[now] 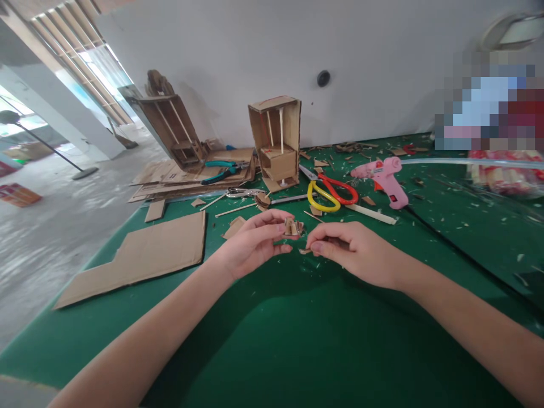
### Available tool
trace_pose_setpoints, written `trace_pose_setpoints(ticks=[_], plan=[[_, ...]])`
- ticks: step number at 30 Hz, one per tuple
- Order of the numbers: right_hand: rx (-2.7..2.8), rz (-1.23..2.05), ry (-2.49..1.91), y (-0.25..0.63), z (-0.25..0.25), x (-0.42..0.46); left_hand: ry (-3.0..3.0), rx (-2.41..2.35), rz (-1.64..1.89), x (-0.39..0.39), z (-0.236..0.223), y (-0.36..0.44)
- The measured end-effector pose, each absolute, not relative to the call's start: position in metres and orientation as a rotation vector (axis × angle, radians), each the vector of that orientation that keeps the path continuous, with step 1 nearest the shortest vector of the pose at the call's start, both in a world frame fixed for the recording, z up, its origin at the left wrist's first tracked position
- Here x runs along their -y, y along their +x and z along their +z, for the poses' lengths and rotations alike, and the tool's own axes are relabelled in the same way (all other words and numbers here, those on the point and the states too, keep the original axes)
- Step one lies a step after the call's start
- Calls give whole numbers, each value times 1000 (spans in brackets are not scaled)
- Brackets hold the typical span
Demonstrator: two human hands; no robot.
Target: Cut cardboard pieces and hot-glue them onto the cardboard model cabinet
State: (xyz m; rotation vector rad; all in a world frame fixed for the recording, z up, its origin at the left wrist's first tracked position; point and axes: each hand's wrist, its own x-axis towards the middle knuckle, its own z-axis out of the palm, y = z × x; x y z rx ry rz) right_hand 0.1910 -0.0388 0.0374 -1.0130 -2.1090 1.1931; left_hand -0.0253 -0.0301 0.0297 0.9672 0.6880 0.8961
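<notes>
Between the thumb and fingers of my left hand (257, 241) is a small cardboard piece (294, 227) with rough, layered edges. My right hand (355, 249) is closed in a pinch on a tiny cardboard scrap (304, 250), just right of the left fingertips. The two hands are close together but apart, above the green table (280, 345). Beyond them lie scissors (325, 192) with one yellow and one red handle. An open cardboard box (278, 141) with white sticks inside stands upright behind the hands.
A pink glue gun (389, 178) rests at the right, its black cord running toward the front. Teal-handled pliers (223, 170) lie on stacked cardboard (170, 178). A cut cardboard sheet (157, 249) is at the left. Another cardboard frame (170, 127) leans on the wall. Scraps litter the back.
</notes>
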Motion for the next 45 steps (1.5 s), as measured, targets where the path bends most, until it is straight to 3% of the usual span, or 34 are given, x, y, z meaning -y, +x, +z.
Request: trace_pose_setpoints(ticks=[6, 11, 15, 21, 28, 45], plan=[[1688, 1101, -1028, 193, 31, 28, 1732, -1236, 1103, 21, 34, -36], [1274, 1167, -1040, 194, 20, 17, 2361, -1678, 827, 12, 25, -47], [1191, 1193, -1029, 193, 17, 14, 2554, -1721, 608, 14, 21, -44], [1157, 1222, -1036, 191, 18, 15, 2691, -1672, 663, 26, 32, -28], [1086, 1202, -1047, 191, 21, 15, 2557, -1531, 569, 17, 21, -5], [1594, 1284, -936, 186, 20, 27, 1907, -1319, 996, 42, 37, -3]])
